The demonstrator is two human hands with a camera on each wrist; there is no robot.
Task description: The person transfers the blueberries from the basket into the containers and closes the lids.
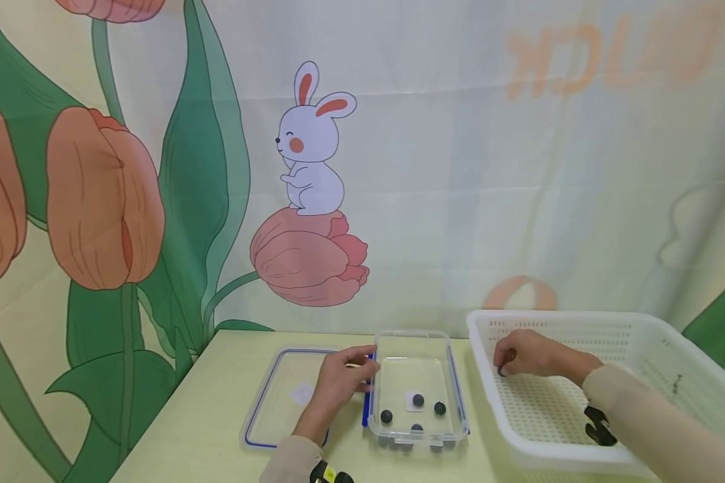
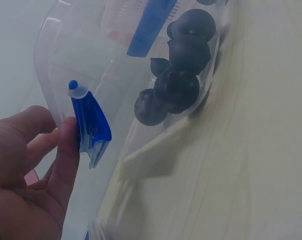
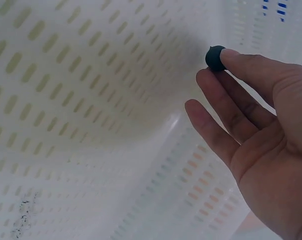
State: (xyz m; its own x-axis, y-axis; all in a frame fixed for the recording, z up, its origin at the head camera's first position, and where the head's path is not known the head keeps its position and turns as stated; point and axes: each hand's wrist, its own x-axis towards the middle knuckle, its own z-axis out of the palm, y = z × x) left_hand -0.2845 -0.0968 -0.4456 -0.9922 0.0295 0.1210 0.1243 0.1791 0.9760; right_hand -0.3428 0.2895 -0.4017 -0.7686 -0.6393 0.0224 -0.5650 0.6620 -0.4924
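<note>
In the head view, my left hand (image 1: 341,379) holds the left rim of a clear plastic food container (image 1: 413,345), beside a blue latch (image 2: 92,117). Several dark balls (image 1: 440,408) lie inside it, towards the near end. Some have a small pointed nub in the left wrist view. Over the white perforated basket (image 1: 586,316), my right hand (image 1: 534,352) pinches one dark ball (image 3: 215,58) between thumb and fingertips. That ball also carries a little nub. The remaining fingers are spread below it in the right wrist view.
A clear lid (image 1: 266,396) with a blue seal lies flat left of the container, partly behind my left forearm. The basket stands close on the container's right. Behind the pale table (image 1: 187,429) hangs a curtain (image 1: 423,201) printed with tulips and a rabbit.
</note>
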